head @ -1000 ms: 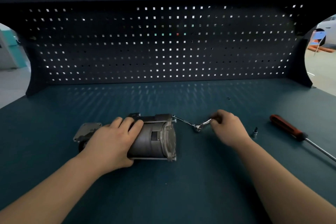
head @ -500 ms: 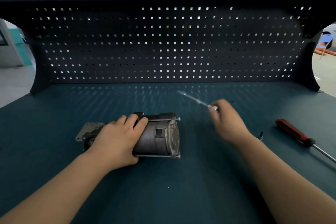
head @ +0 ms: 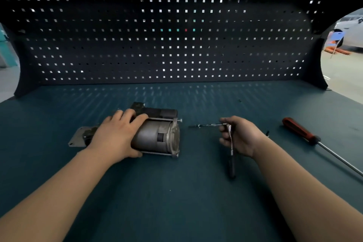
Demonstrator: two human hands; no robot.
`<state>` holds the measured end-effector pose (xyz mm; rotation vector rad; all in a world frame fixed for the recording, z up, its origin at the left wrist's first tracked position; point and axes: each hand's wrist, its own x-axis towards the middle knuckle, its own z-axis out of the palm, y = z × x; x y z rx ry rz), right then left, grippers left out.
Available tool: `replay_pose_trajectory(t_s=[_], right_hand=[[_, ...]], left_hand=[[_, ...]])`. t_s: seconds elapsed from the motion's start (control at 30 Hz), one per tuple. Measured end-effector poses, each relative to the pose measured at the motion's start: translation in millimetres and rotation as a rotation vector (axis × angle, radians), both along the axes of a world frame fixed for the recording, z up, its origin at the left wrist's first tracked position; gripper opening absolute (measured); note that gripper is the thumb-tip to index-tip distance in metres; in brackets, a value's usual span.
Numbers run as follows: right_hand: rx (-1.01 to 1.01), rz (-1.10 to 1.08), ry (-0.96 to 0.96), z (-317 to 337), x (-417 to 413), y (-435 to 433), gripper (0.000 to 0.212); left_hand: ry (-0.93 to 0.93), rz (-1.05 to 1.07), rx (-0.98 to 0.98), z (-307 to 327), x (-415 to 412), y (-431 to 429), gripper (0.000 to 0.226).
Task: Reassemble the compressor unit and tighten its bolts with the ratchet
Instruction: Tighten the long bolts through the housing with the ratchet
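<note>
We work at a dark teal bench top (head: 176,198) backed by a black pegboard (head: 117,49). A white car (head: 352,31) shows past the right end. The compressor (head: 157,137) lies on its side, left of centre. Our left hand (head: 115,135) grips its body, fingers curled over the top. Our right hand (head: 242,136) grips the ratchet (head: 231,163) near its head, handle toward us. Its extension bar (head: 206,125) points left at the compressor without touching it. A red-handled screwdriver (head: 300,131) lies to the right.

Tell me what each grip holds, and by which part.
Left grip clasps the grey cylindrical metal compressor round its body. Right grip holds the slim silver ratchet at its upper shaft, just below the head.
</note>
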<state>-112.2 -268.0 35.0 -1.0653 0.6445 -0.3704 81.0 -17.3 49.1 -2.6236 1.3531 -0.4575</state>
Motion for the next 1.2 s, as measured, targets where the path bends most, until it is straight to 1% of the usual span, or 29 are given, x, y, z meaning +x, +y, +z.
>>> replay_pose_trajectory(t_s=[0.03, 0.07, 0.1, 0.17, 0.2, 0.23, 0.27, 0.3, 0.37, 0.4, 0.43, 0.47, 0.5, 0.53, 0.6, 0.63, 0.7, 0.77, 0.8, 0.9, 0.93, 0.97, 1.0, 1.03, 1.07, 1.1, 1.13, 1.17, 1.2], right_hand=[[-0.006, 0.011, 0.004, 0.0, -0.2, 1.3, 0.012], [-0.071, 0.027, 0.023, 0.1, -1.0, 2.6, 0.014], [-0.227, 0.039, 0.074, 0.6, -2.9, 2.9, 0.017], [-0.743, 0.055, 0.258, 3.1, -6.5, 1.5, 0.017], [-0.942, 0.066, 0.318, 4.0, -7.2, 1.2, 0.016], [-1.018, 0.074, 0.323, 4.2, -6.4, 1.3, 0.016], [-0.967, 0.069, 0.279, 5.2, -5.1, 2.6, 0.018], [-0.812, 0.045, 0.199, 6.8, -4.2, 3.1, 0.020], [-0.428, 0.012, 0.030, 11.3, -3.5, 4.1, 0.024], [-0.252, 0.031, -0.033, 12.7, -4.1, 4.8, 0.027], [-0.110, 0.061, -0.076, 13.8, -4.9, 5.3, 0.029], [-0.015, 0.086, -0.103, 13.9, -5.8, 5.4, 0.031], [0.040, 0.101, -0.118, 12.5, -6.1, 5.3, 0.034], [0.078, 0.108, -0.126, 10.7, -5.5, 5.5, 0.035], [0.116, 0.098, -0.158, 7.1, -3.1, 5.6, 0.037], [0.091, 0.084, -0.175, 6.9, -2.3, 5.1, 0.037], [-0.058, 0.067, -0.185, 8.3, -3.9, 1.2, 0.037], [-0.242, 0.079, -0.173, 6.7, -12.4, -3.5, 0.042], [-0.289, 0.096, -0.184, 4.6, -17.7, -4.4, 0.048], [-0.350, 0.154, -0.247, -2.3, -29.7, -5.5, 0.065], [-0.453, 0.159, -0.224, -1.8, -32.7, -6.7, 0.069], [-0.623, 0.163, -0.182, -0.6, -35.5, -8.5, 0.072], [-0.870, 0.168, -0.129, 1.4, -39.0, -10.7, 0.072], [-1.179, 0.162, -0.063, 3.7, -41.7, -12.5, 0.069], [-1.486, 0.133, 0.006, 4.9, -42.9, -12.7, 0.063], [-1.727, 0.077, 0.051, 4.0, -42.5, -12.1, 0.060], [-1.893, 0.002, 0.067, 0.5, -40.2, -12.1, 0.060], [-1.981, -0.081, 0.068, -3.0, -36.9, -10.9, 0.063], [-2.010, -0.163, 0.057, -4.6, -33.5, -9.2, 0.065]], left_hand=[[0.046, 0.004, -0.007, 5.0, -2.2, 1.7, 0.098], [0.089, -0.018, -0.050, 10.8, -6.4, 3.5, 0.093], [0.111, -0.077, -0.143, 17.0, -12.7, 3.7, 0.087], [0.134, -0.226, -0.396, 27.8, -27.5, -4.2, 0.069], [0.164, -0.259, -0.462, 31.4, -35.3, -11.9, 0.059], [0.197, -0.260, -0.456, 32.3, -43.8, -21.4, 0.053], [0.203, -0.259, -0.397, 29.8, -52.1, -33.0, 0.053], [0.177, -0.249, -0.314, 23.5, -58.7, -46.1, 0.059], [0.124, -0.231, -0.175, 7.6, -67.0, -71.7, 0.072], [0.108, -0.230, -0.141, 1.6, -69.0, -82.6, 0.072], [0.097, -0.230, -0.128, -3.0, -70.1, -92.0, 0.066], [0.081, -0.224, -0.122, -5.5, -70.5, -99.9, 0.056], [0.059, -0.214, -0.111, -5.6, -70.5, -105.3, 0.047], [0.037, -0.213, -0.105, -4.4, -69.8, -108.4, 0.044], [0.046, -0.231, -0.105, -0.9, -67.2, -109.8, 0.044], [0.074, -0.242, -0.103, 0.4, -64.8, -109.0, 0.045], [0.148, -0.266, -0.091, 4.5, -58.6, -108.4, 0.045], [0.227, -0.299, -0.067, 8.1, -54.5, -107.8, 0.043], [0.263, -0.318, -0.069, 9.1, -53.2, -107.8, 0.042], [0.362, -0.350, -0.112, 12.2, -50.3, -107.2, 0.045], [0.397, -0.353, -0.127, 13.0, -48.4, -107.2, 0.047], [0.450, -0.354, -0.145, 14.0, -46.5, -106.6, 0.049], [0.526, -0.341, -0.174, 14.5, -44.9, -105.7, 0.051], [0.609, -0.319, -0.213, 15.7, -43.8, -104.0, 0.053], [0.675, -0.296, -0.252, 16.5, -42.7, -102.9, 0.055], [0.711, -0.279, -0.280, 18.1, -42.5, -101.7, 0.055], [0.726, -0.262, -0.293, 19.5, -42.3, -100.9, 0.056], [0.738, -0.250, -0.298, 21.4, -42.7, -100.2, 0.055], [0.755, -0.245, -0.306, 22.7, -42.5, -100.0, 0.055]])
